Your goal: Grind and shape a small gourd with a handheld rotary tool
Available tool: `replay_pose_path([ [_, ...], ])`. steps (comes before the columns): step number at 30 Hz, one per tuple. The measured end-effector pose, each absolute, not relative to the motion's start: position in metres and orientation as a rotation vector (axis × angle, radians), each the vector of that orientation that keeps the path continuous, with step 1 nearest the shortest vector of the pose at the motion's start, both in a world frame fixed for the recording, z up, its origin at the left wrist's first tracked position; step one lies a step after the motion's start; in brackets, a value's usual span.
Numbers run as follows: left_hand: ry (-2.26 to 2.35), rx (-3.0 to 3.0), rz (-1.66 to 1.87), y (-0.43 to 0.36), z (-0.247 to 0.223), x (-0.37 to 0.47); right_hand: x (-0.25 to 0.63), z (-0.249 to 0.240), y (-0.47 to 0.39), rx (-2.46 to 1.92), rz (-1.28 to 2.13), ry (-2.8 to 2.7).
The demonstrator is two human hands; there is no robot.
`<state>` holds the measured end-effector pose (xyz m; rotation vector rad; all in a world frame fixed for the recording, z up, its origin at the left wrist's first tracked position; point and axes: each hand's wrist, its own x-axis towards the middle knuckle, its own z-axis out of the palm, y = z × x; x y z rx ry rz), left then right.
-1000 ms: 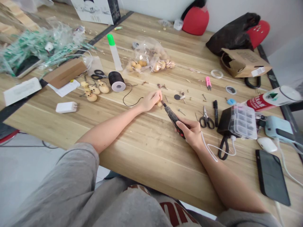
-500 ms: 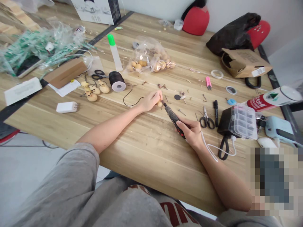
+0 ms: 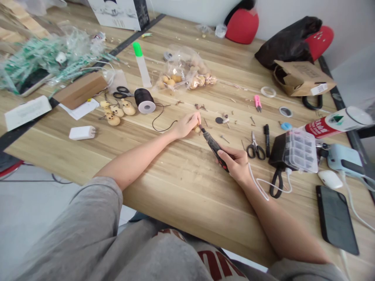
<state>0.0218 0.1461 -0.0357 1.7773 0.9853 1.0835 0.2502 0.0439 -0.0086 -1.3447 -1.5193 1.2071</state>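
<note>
My left hand (image 3: 187,125) is closed around a small tan gourd (image 3: 197,128), most of it hidden by the fingers. In my right hand (image 3: 236,163) is a dark rotary tool (image 3: 215,147) with a white cord. Its tip meets or nearly meets the gourd; the exact contact is too small to tell. Around the hands lie loose bits (image 3: 225,139), a black disc (image 3: 219,120) and a black thread from a spool (image 3: 145,100). Several small gourds with drawn faces (image 3: 113,113) rest to the left.
Scissors (image 3: 256,147), a black marker (image 3: 266,140), a clear compartment box (image 3: 301,150) and a phone (image 3: 336,218) lie right. Behind the hands are a plastic bag of gourds (image 3: 187,68) and a green-capped bottle (image 3: 142,64). A white plug adapter (image 3: 82,132) sits left.
Both hands hold nearly the same place, with the rotary tool still at the gourd. The tool appears to have shifted very slightly left.
</note>
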Motion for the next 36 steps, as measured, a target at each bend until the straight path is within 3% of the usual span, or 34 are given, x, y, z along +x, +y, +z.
replay_pose_path([
  [36, 0.938, 1.771, 1.119, 0.1473, -0.0356, 0.0219, 0.2515, -0.0077, 0.0440, -1.344, 1.210, -1.589],
])
